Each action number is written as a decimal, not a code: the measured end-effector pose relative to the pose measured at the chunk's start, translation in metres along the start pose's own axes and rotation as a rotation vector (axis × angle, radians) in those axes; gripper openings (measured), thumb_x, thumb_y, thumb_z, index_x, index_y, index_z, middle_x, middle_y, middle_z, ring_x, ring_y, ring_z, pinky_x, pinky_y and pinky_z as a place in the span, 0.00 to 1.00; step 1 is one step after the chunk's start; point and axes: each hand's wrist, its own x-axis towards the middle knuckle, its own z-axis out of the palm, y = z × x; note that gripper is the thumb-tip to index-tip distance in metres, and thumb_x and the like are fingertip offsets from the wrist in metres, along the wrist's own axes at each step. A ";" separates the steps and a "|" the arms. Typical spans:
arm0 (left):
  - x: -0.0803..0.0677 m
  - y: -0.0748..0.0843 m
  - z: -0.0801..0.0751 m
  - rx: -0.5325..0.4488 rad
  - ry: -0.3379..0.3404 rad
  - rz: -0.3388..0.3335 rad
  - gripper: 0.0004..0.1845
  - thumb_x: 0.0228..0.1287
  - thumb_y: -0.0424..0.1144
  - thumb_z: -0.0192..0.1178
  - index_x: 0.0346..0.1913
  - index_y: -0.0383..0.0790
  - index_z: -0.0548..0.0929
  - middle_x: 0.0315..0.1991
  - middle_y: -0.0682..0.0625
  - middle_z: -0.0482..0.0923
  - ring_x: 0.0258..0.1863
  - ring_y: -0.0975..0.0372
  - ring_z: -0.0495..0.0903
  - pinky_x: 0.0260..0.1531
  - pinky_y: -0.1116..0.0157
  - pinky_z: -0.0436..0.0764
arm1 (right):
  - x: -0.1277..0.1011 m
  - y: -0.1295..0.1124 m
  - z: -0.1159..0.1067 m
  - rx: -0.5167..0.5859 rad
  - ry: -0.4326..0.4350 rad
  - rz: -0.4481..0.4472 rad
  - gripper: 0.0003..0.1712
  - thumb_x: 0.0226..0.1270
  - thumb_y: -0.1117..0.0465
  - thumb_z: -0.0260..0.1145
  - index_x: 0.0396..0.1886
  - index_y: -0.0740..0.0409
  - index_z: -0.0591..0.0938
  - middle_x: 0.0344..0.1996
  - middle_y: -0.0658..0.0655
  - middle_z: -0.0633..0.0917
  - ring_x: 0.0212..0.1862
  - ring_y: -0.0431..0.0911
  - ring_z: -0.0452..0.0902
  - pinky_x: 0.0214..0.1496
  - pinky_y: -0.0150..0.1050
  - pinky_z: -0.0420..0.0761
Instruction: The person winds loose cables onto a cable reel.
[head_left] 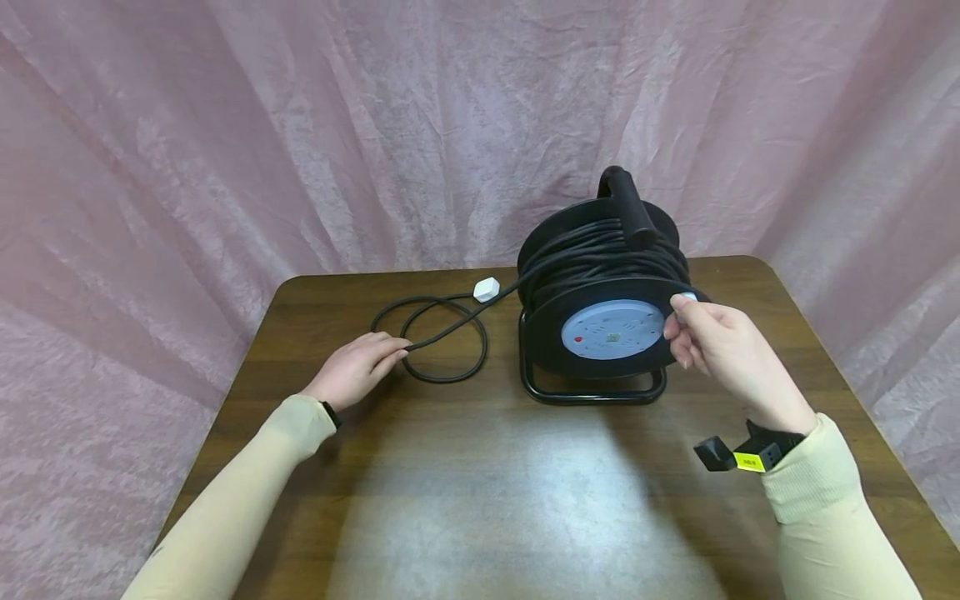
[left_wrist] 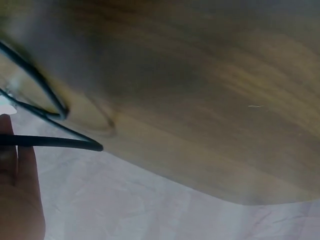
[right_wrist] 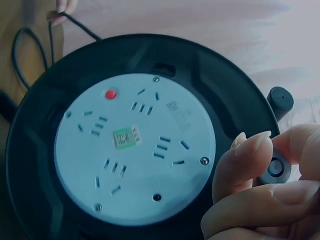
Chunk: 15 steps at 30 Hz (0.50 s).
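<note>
Pink curtain (head_left: 450, 125) hangs behind the wooden table (head_left: 465, 483). Cable reel (head_left: 600, 287) stands upright, far right of table centre. Your left hand (head_left: 360, 367) pinches black cable (left_wrist: 60, 142) between thumb and fingers, left of the reel. 1 white plug (head_left: 486, 289) lies between them, farther back. Your right hand (head_left: 708, 333) pinches 1 round knob (right_wrist: 275, 168) at the reel's right.
</note>
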 end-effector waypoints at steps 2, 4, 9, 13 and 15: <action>0.002 0.002 -0.002 -0.003 -0.003 -0.008 0.16 0.81 0.46 0.55 0.63 0.47 0.82 0.51 0.53 0.82 0.54 0.56 0.80 0.55 0.52 0.78 | -0.001 0.002 -0.001 -0.013 -0.008 -0.012 0.34 0.81 0.36 0.51 0.38 0.66 0.79 0.21 0.53 0.78 0.26 0.47 0.71 0.30 0.35 0.72; 0.004 0.004 -0.003 -0.014 -0.001 -0.027 0.17 0.81 0.46 0.54 0.63 0.47 0.82 0.53 0.52 0.82 0.55 0.55 0.80 0.56 0.51 0.77 | -0.001 0.004 -0.002 -0.023 -0.011 -0.022 0.34 0.80 0.36 0.51 0.38 0.66 0.79 0.20 0.54 0.78 0.26 0.47 0.71 0.30 0.36 0.72; 0.011 0.010 -0.007 -0.063 0.015 -0.105 0.17 0.82 0.46 0.52 0.64 0.47 0.82 0.59 0.50 0.82 0.60 0.53 0.79 0.60 0.48 0.76 | -0.003 0.009 -0.005 -0.066 -0.013 -0.042 0.36 0.81 0.36 0.50 0.39 0.68 0.78 0.20 0.54 0.78 0.27 0.47 0.71 0.31 0.37 0.71; 0.017 0.014 -0.009 -0.075 0.032 -0.135 0.17 0.82 0.47 0.52 0.64 0.48 0.82 0.59 0.51 0.81 0.60 0.53 0.79 0.59 0.49 0.76 | -0.004 0.013 -0.008 -0.101 -0.005 -0.027 0.37 0.81 0.36 0.49 0.41 0.69 0.78 0.21 0.54 0.79 0.27 0.48 0.71 0.32 0.38 0.70; 0.019 0.017 -0.009 -0.075 0.030 -0.138 0.18 0.82 0.48 0.51 0.65 0.48 0.81 0.59 0.51 0.81 0.60 0.53 0.79 0.58 0.49 0.77 | -0.005 0.015 -0.009 -0.118 -0.007 -0.014 0.37 0.81 0.35 0.49 0.41 0.68 0.78 0.22 0.55 0.79 0.27 0.48 0.70 0.31 0.38 0.70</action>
